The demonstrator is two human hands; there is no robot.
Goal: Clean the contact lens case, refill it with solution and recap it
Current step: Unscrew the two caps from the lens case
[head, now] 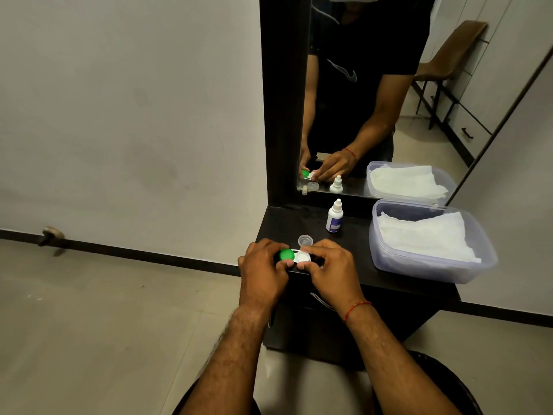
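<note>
Head view: the case [294,256] sits at the front edge of the dark counter [353,250], held between both hands, which meet over it from either side. Whether it rests on the counter or is lifted just off it cannot be told.

The left hand [263,274] grips the case at its left end. Its fingers curl over the far side, its thumb comes in from the near side, and the green cap [286,254] shows between them.

The right hand [332,271] pinches the white cap [302,257] on the case's right end, with the forefinger laid along the far edge and the thumb against the near edge. Its other fingers are curled in beside them. Both caps sit on the case; how tightly they are screwed down cannot be told. A red thread [356,308] circles the right wrist.

Just behind the case, close to the right forefinger, a small clear cap [305,241] lies on the counter. Farther back stands the bottle [335,218], white with a blue label, upright, its nozzle bare, apart from both hands.

To the right, well clear of the hands, a clear plastic tub [431,265] holds folded white tissues [425,235].

The mirror [374,100] behind the counter reflects the hands, the case, the bottle and the tub.
</note>
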